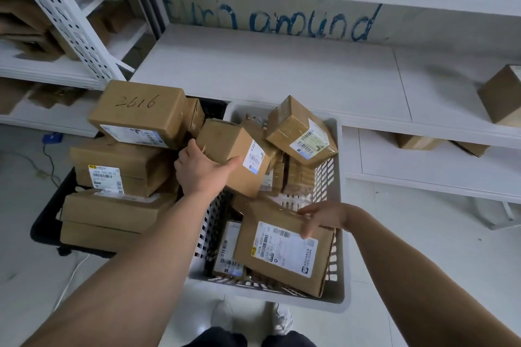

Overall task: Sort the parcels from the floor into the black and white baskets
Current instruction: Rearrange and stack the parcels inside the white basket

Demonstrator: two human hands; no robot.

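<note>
Parcel storeroom, white metal shelving (pixel 64 22), labelled cardboard parcels (pixel 135 113) in baskets (pixel 337 205)

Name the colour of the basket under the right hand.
The basket is white; the head view shows it best.

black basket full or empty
Full. Cardboard parcels fill the black basket and stack above its rim; the top parcel is marked 2616. Left hand grips a small parcel nearby.

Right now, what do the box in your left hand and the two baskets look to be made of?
Small brown box in the left hand: cardboard by its look, matt, with creased folded edges and a stuck-on white paper label. White slotted basket: likely moulded plastic, with a smooth, faintly shiny rim. Black basket: probably plastic too, matt, but mostly covered, so less sure.
</note>
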